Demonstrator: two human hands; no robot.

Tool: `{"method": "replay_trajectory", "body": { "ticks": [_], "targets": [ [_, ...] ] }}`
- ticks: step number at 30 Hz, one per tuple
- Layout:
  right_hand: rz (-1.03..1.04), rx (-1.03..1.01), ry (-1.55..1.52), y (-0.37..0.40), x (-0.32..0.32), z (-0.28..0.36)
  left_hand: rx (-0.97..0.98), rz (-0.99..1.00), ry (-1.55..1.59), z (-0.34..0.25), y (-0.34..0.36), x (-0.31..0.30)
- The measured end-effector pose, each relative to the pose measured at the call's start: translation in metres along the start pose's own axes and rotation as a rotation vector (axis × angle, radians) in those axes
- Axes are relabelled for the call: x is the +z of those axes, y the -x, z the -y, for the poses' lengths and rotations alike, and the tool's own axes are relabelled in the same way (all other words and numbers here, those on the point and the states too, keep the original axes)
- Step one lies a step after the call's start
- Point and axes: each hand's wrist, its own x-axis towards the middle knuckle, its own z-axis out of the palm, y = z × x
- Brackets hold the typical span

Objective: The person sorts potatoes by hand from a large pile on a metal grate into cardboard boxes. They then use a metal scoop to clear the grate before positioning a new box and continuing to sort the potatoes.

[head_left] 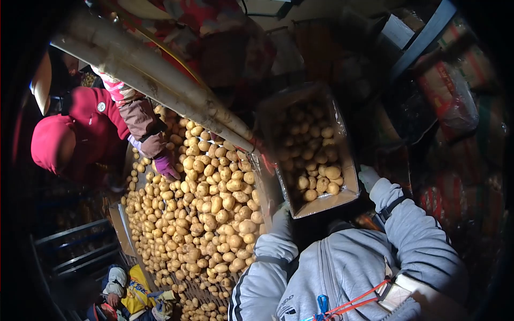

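Observation:
An open cardboard box (326, 204), lined with clear plastic and partly filled with potatoes (322, 185), is in front of my body. My left hand (281, 220), in a pale glove, grips its near left corner; the fingertips are partly hidden. On the opposite side my right hand (368, 177), also pale-gloved, is curled at the right wall of the box, its grip partly in shadow. Left of the box a broad sorting table is covered by a heap of loose potatoes (214, 203).
A co-worker in a red hood (51, 142) reaches a purple-gloved hand (166, 167) into the heap. Another person in a yellow apron (138, 289) is at the lower left. A thick pipe (160, 80) crosses above. Filled sacks (447, 93) are stacked at right.

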Motion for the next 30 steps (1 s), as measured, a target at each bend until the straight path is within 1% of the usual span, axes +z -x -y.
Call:
{"method": "replay_trajectory", "body": {
  "ticks": [1,3,6,8,10,12,13,14,15,16,17,19,20,22,24,25,26,27,28,30],
  "targets": [
    [0.008,0.039,-0.054,0.006,0.001,0.004,-0.004,0.006,0.012,-0.001,0.002,0.0],
    [0.012,0.125,-0.163,0.038,0.012,0.038,-0.013,0.013,0.015,-0.001,0.006,0.002],
    [0.074,0.113,-0.201,0.055,0.008,0.048,-0.018,-0.002,-0.026,0.002,0.01,0.002],
    [0.078,0.109,-0.23,0.052,0.004,0.039,-0.007,-0.029,-0.075,0.005,0.008,-0.002],
    [0.057,0.118,-0.232,0.053,0.007,0.039,0.008,0.035,-0.154,0.01,0.001,-0.002],
    [0.058,0.077,-0.191,0.051,0.002,0.035,0.037,0.079,-0.225,0.022,-0.009,-0.007],
    [0.084,0.06,-0.169,0.045,0.004,0.032,0.064,0.078,-0.258,0.027,-0.013,-0.017],
    [0.086,0.084,-0.21,0.045,0.005,0.032,0.088,0.053,-0.259,0.029,-0.01,-0.025],
    [0.122,0.028,-0.197,0.047,0.009,0.035,0.067,0.01,-0.22,0.026,-0.005,-0.023],
    [0.16,0.042,-0.199,0.045,0.01,0.039,0.043,-0.037,-0.19,0.022,0.004,-0.02],
    [0.144,0.021,-0.145,0.042,0.009,0.035,0.015,-0.08,-0.177,0.016,0.014,-0.015],
    [0.103,0.07,-0.184,0.031,0.0,0.027,-0.052,-0.093,-0.231,-0.003,0.037,-0.001],
    [0.101,0.065,-0.122,0.028,-0.007,0.026,-0.075,-0.109,-0.288,-0.013,0.053,0.01],
    [0.122,0.148,0.064,0.038,-0.012,0.046,-0.048,-0.048,-0.249,-0.036,0.092,0.011],
    [-0.021,0.112,0.127,0.046,-0.017,0.067,-0.024,-0.007,-0.196,-0.067,0.135,0.0],
    [-0.044,0.138,0.09,0.028,-0.048,0.063,0.038,-0.035,-0.21,-0.08,0.152,-0.013],
    [-0.14,0.138,0.057,-0.005,-0.105,0.044,0.099,-0.062,-0.225,-0.092,0.166,-0.028],
    [-0.124,0.092,0.024,-0.042,-0.156,0.031,0.18,-0.152,-0.238,-0.104,0.179,-0.044],
    [-0.153,0.057,0.036,-0.042,-0.155,0.037,0.261,-0.24,-0.251,-0.114,0.19,-0.06],
    [-0.216,-0.016,0.062,-0.032,-0.144,0.071,0.475,-0.448,-0.428,-0.106,0.166,-0.139]
  ]
}}
